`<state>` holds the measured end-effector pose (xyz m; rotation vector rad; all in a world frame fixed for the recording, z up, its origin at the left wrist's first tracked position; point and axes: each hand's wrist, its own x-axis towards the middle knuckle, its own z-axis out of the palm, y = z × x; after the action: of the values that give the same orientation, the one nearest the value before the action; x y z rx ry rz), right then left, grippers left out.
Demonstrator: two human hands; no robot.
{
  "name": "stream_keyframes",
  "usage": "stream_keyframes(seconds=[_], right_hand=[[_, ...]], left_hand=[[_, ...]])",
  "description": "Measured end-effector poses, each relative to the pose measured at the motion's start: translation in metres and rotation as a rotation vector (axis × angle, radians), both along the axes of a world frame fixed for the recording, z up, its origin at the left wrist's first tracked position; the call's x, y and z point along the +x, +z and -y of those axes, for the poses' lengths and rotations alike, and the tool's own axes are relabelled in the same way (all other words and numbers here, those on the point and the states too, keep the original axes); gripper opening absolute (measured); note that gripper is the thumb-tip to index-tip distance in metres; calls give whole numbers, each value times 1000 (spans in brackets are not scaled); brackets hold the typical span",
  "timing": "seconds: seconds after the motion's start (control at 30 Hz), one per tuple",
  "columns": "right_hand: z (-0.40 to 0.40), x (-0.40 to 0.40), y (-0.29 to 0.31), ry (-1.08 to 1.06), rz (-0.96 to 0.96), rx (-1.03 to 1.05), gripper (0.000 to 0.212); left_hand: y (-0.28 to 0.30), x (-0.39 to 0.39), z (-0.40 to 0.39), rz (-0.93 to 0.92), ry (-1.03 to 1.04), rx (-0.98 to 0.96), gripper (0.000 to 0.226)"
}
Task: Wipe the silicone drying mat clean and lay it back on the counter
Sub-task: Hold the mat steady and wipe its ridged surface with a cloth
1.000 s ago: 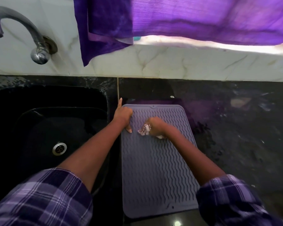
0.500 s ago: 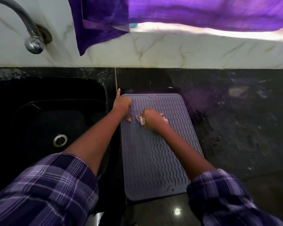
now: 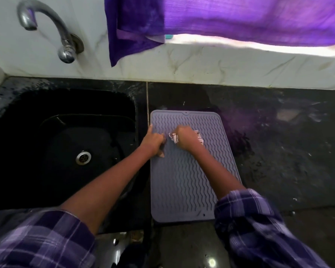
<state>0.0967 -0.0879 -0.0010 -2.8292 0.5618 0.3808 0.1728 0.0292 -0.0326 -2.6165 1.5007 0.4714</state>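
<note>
A grey silicone drying mat with wavy ridges lies flat on the dark counter, just right of the sink. My right hand presses a small crumpled white cloth with dark print onto the mat's upper part. The cloth shows on both sides of the fist. My left hand rests on the mat's left edge, index finger pointing away, thumb down on the mat, other fingers curled.
A black sink with a metal drain lies to the left. A chrome tap juts from the marble wall. A purple curtain hangs above the counter. The counter's right side looks wet and smeared.
My right hand has slid the cloth slightly right and up across the mat's upper part. My left hand has stayed at the left edge. The camera view has shifted.
</note>
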Motion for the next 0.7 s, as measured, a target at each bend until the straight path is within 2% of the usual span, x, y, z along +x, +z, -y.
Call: stream_keyframes(seconds=[0.07, 0.2, 0.3, 0.37, 0.43, 0.5, 0.6, 0.7], right_hand=[[-4, -12, -2, 2, -23, 53, 34], [-15, -52, -6, 106, -228, 78, 38], [-17, -65, 0, 172, -373, 104, 45], [-16, -59, 8, 125, -315, 114, 43], [-19, -51, 13, 42, -93, 92, 35], [-30, -51, 10, 21, 22, 13, 31], [-44, -65, -5, 100, -20, -138, 32], [-48, -81, -4, 142, -31, -121, 30]], left_hand=[[0, -6, -2, 14, 6, 16, 55], [1, -13, 2, -28, 85, -30, 37], [2, -15, 0, 0, 97, -1, 40], [1, -24, -4, 15, 131, -58, 39], [0, -32, -9, -30, 178, -172, 37], [-2, -45, -22, -95, 168, -160, 38], [-5, -56, -33, -57, 61, -5, 53], [-7, -57, -30, -43, 102, 22, 43]])
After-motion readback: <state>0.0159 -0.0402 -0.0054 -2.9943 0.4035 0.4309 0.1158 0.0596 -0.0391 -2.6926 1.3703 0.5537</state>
